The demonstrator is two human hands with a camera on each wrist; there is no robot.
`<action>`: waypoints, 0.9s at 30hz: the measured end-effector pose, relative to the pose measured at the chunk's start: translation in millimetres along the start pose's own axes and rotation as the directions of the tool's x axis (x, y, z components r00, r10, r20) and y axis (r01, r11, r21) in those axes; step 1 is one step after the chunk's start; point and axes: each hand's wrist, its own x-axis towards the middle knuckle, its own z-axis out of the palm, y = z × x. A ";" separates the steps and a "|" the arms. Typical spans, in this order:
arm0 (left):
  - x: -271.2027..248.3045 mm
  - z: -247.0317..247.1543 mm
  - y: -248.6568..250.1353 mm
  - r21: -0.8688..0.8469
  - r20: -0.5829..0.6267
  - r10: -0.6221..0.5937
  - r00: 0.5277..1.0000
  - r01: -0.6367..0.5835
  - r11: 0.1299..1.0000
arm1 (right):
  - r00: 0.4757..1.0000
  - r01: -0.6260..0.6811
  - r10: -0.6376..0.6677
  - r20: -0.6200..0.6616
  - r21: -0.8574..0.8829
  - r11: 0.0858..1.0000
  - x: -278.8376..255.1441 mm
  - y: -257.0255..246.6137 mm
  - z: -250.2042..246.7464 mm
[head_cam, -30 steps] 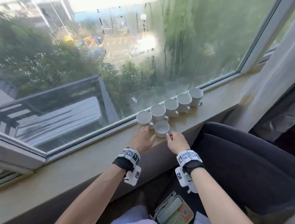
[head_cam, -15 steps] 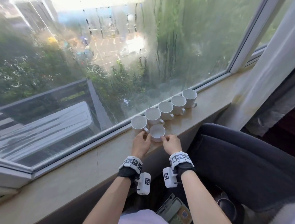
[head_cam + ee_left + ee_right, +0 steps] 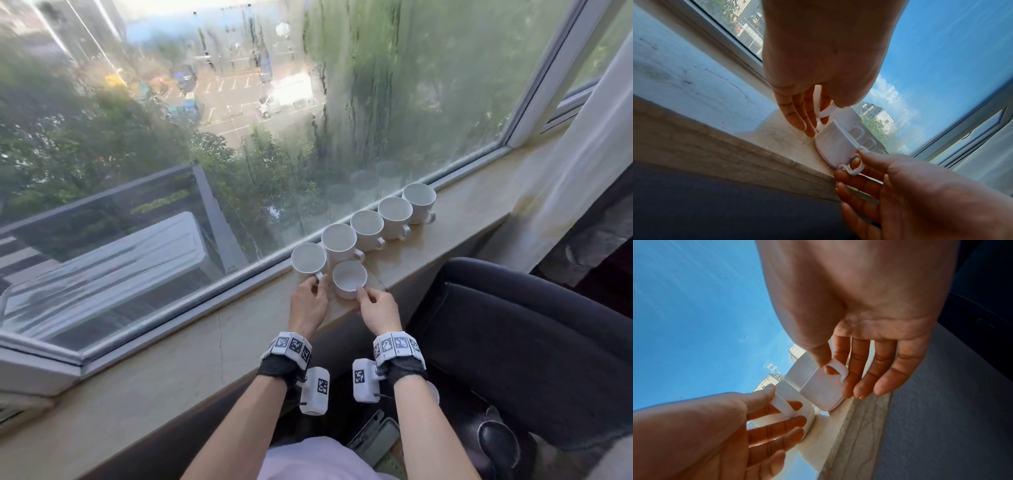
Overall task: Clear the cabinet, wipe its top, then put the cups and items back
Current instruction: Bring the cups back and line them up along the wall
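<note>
Several white cups stand on the stone windowsill (image 3: 171, 363) against the glass. My left hand (image 3: 317, 286) pinches the handle of the leftmost cup (image 3: 308, 260); in the left wrist view the thumb and fingers close on that handle (image 3: 825, 112). My right hand (image 3: 363, 296) pinches the handle of the smaller front cup (image 3: 349, 279), which stands alone near the sill's edge. In the right wrist view the thumb and forefinger hold its handle (image 3: 836, 369) beside the cup body (image 3: 822, 391). Both cups rest on the sill.
The other cups run in a row to the right, from one (image 3: 339, 240) to the last (image 3: 419, 202), close to the window frame. A pale curtain (image 3: 582, 154) hangs at the right. My dark-trousered legs (image 3: 513, 325) press near the sill; a phone-like device (image 3: 376, 442) lies below.
Both hands moved forward from the sill's edge to the two nearest cups and closed on their handles. The cups have not moved.
</note>
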 end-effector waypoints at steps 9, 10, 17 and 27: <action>-11.7 -3.9 7.4 -0.142 -0.003 -0.133 0.991 0.132 0.981 | 0.999 -0.017 0.014 0.041 0.082 0.996 -7.5 -0.8 0.9; -12.5 -4.4 6.8 -0.179 -0.005 -0.160 0.987 0.157 0.971 | 0.999 -0.018 0.013 0.047 0.106 0.994 -9.9 -1.6 1.2; -35.7 -10.8 4.1 -0.372 -0.020 -0.230 0.973 0.207 0.905 | 0.996 -0.012 -0.006 0.093 0.201 0.980 -28.2 5.9 4.1; -107.1 -52.5 1.1 -0.488 -0.157 -0.284 0.946 0.176 0.855 | 0.994 0.046 -0.075 0.083 0.307 0.951 -71.4 -4.5 -0.4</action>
